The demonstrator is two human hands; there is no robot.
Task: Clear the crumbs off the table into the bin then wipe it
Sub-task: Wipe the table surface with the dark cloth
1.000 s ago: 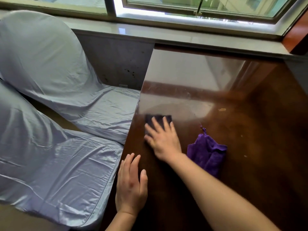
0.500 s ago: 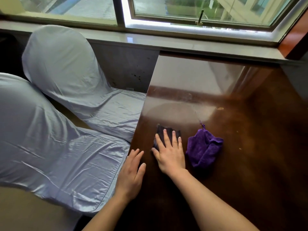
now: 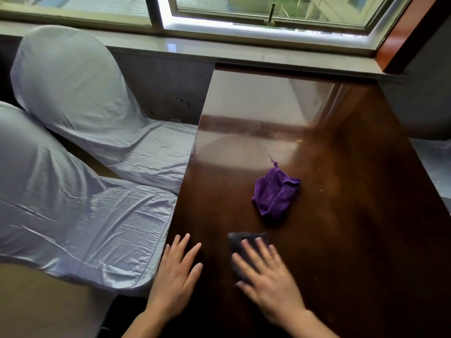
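Near purple cloth [image 3: 275,195]: right hand [image 3: 268,281], fingers spread flat, has dragged dark cloth [image 3: 240,242] back across worktop [image 3: 353,215]; wiping underway.

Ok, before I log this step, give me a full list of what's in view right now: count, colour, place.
table: one, dark brown, glossy, running from the window sill toward the camera
purple cloth: one, crumpled, mid-table, nobody touching it
dark cloth: one, grey-black, flat on the table under the right hand
crumbs: a few, tan, scattered on the far and right parts of the table
covered chairs: two, pale blue-grey covers, along the table's left side
window: one, pale frame, behind the sill
left hand: one, flat at the table's left edge, empty
right hand: one, motion-blurred, pressing on the dark cloth
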